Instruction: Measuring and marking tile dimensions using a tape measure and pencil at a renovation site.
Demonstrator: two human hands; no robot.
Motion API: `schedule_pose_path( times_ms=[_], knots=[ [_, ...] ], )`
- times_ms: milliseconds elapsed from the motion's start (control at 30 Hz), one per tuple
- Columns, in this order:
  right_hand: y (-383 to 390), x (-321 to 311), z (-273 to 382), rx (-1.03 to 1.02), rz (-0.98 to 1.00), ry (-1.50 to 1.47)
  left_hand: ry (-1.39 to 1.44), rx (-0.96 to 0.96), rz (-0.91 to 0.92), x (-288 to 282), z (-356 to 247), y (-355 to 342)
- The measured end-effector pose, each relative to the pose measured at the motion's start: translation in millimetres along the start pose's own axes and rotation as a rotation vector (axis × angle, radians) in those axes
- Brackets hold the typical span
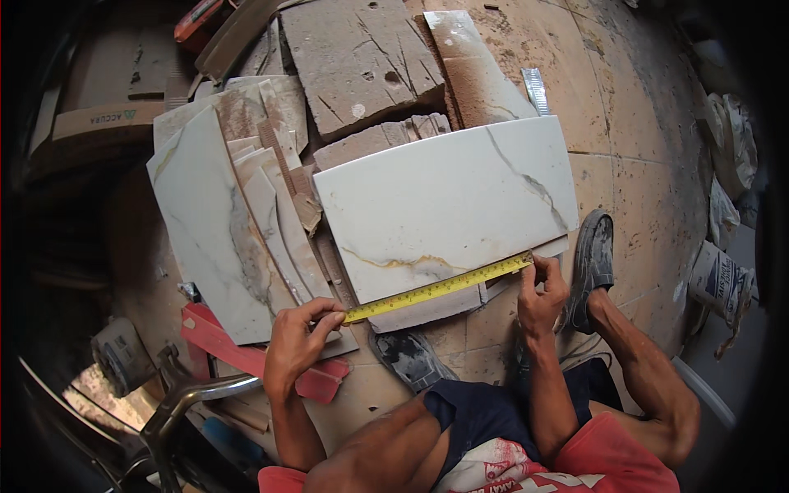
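A white marble-patterned tile (436, 205) with grey and gold veins lies on stacked blocks in front of me. Stretched along its near edge is a yellow tape measure blade (440, 287), slanting up toward the right. My left hand (300, 341) pinches the blade between thumb and fingers by the tile's near left corner. At the other end, close to the near right corner, my right hand (542, 297) grips the blade with its fingertips. The tape's case cannot be made out.
Another veined tile (205, 222) leans over broken tile pieces on the left. Behind stands a rough concrete block (362, 62), beside a dusty tile offcut (477, 70). A red plastic piece (226, 338) and a bent metal tube (218, 388) lie near my left arm. Bags (717, 279) line the right side.
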State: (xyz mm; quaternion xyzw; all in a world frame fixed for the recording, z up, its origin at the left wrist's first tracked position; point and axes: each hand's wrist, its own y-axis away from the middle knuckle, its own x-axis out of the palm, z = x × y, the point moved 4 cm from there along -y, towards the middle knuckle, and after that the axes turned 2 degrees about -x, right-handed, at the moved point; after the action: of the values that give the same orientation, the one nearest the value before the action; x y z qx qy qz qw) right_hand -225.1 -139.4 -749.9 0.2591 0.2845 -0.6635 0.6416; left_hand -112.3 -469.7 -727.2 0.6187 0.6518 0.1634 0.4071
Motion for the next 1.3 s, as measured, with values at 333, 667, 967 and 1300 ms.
schedule_pose_path(
  times_ms=[333,667,967,1300],
  knots=[
    [-55.1,24.9,51.4,-0.14,0.059,-0.012,-0.114,0.188,-0.284,-62.0,-44.1,-11.3],
    [-116.1,57.0,52.5,-0.248,0.097,0.12,-0.18,0.213,-0.418,-57.6,-29.6,-116.8],
    [-117.0,69.7,63.0,-0.286,0.098,0.056,-0.087,0.187,-0.415,-67.7,-36.3,-53.1],
    [-27.4,46.2,149.9,-0.825,0.336,-0.293,0.006,0.031,-0.548,-42.6,-14.2,229.7]
  ],
)
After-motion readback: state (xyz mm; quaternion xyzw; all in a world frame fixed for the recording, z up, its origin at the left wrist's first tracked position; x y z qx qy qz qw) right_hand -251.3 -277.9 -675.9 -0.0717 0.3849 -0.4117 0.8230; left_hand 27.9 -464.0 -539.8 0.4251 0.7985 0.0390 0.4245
